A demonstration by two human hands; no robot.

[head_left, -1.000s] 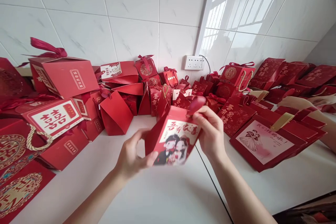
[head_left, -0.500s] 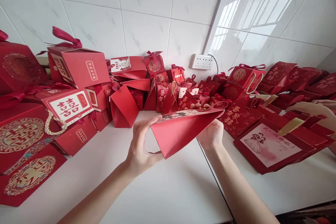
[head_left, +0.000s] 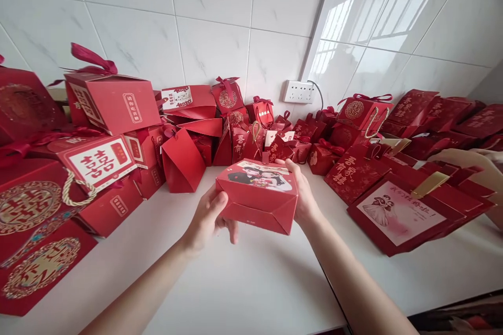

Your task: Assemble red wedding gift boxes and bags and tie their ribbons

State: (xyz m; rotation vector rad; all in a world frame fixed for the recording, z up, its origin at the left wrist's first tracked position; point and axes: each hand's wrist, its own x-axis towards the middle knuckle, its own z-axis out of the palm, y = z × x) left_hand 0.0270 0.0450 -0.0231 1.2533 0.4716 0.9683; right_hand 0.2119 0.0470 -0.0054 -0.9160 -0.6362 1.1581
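Note:
Between my two hands a red gift box (head_left: 257,207) with a cartoon couple printed on its upper face is held above the white table (head_left: 236,282). Its folded bottom panel faces me. At its left end my left hand (head_left: 210,217) grips it, thumb on the near side and fingers beneath. My right hand (head_left: 304,196) is wrapped round the right end, with most of its fingers hidden behind the box. Just beyond stand small red gift bags (head_left: 245,145), and a plain red triangular box (head_left: 183,159) is to their left.
Stacked red boxes with ribbons (head_left: 112,102) fill the left side. On the right lie a large red bag with a couple picture (head_left: 401,214) and more boxes (head_left: 408,104). Another person's arm (head_left: 463,159) reaches in at far right. A power strip (head_left: 298,92) is by the tiled wall.
The red box has been turned in my hands: its side panel faced me before, and now its folded bottom does. Both hands have shifted their hold, the right one drawing back slightly.

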